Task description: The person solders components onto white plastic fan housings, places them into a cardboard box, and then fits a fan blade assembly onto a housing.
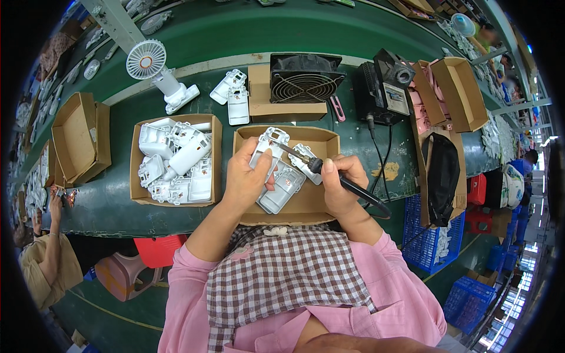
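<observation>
My left hand (250, 170) grips a white plastic housing (274, 139) by its side, above the cardboard box (329, 197) in front of me. In my right hand (345, 182) is a soldering iron (316, 165) with a black handle, its metal tip angled left against or just over the housing's upper end. Which of the two, I cannot tell. Under my hands, more white housings (282, 187) lie in that box. A second cardboard box (216, 170) to the left is piled with white housings (188, 154).
Behind the boxes stand a white handheld fan (147, 60), two loose housings (238, 106), a black cooling fan (306, 82), a pink cutter (337, 109) and a black soldering station (382, 94) with its cord. Boxes of pink parts (419, 112) sit right; a co-worker (50, 259) is far left.
</observation>
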### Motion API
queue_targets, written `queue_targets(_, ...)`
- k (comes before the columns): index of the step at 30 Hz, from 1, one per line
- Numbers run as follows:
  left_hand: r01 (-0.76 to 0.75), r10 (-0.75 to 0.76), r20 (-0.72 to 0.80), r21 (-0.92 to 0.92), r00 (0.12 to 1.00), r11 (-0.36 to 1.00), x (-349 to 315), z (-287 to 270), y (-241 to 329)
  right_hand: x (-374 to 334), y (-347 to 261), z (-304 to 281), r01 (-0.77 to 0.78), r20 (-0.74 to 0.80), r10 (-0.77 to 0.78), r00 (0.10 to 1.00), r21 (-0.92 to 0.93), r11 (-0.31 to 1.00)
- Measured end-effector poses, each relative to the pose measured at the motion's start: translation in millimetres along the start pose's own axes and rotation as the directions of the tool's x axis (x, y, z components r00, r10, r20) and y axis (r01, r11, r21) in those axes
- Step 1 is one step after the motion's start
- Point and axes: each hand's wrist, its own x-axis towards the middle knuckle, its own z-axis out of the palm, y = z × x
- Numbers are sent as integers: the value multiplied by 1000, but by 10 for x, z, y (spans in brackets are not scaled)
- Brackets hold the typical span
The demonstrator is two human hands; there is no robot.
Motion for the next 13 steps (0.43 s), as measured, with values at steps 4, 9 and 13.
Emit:
queue_targets(4,6,-6,13,12,1000,1000,7,-12,-17,21,-26,-1,-3,29,4,1000,-35,999)
queue_targets(9,13,-13,9,35,1000,999,-3,6,5,27,-33,-5,9,39,-7,999,-58,998)
queue_targets(13,10,-11,15,48,1000,999,-3,3,7,27,-31,-7,-8,53,11,999,-55,998)
